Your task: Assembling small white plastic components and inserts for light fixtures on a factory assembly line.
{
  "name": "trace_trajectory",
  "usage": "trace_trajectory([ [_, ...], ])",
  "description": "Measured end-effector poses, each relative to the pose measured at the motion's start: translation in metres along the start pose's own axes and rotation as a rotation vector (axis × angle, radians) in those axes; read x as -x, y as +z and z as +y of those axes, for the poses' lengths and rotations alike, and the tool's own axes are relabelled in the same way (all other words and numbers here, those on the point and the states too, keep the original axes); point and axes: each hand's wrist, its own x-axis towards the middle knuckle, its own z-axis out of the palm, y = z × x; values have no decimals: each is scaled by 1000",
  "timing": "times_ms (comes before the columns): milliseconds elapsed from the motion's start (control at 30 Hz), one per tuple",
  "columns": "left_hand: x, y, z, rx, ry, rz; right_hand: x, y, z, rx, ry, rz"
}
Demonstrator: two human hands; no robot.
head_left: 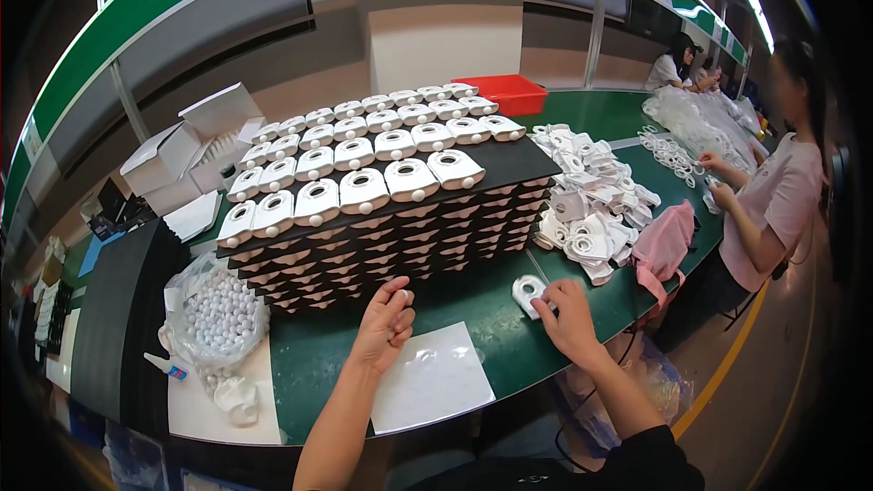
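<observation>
My left hand is closed, its fingers curled around a small white ball that barely shows at the fingertips. Under my right hand is a white plastic piece with a round hole, pinched at its right edge just above the green table. Ahead of both hands rises a stack of black boards with white pieces layered between them. Rows of similar white pieces lie on the top board, many with a ball at the front edge. A clear bag of white balls sits left of my left hand.
Loose white pieces are heaped right of the stack, beside a pink cloth. A white sheet lies near the table edge. Left are a glue bottle and black boards. A co-worker stands at right.
</observation>
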Motion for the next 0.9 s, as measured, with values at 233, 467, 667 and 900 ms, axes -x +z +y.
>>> trace_trajectory([
  [233, 0, -10, -2, -80, 37, -2, -17, -36, -17, 62, 25, -297],
  [467, 1, -11, 1, -85, 11, 17, -35, -35, -43, 102, -191, -432],
  [667, -2, -4, 1, -130, 17, 58, -9, 29, -73, -762, 131, -417],
  [900, -3, -19, -4, -120, 34, 14, 8, 69, -87, -985, 224, -434],
])
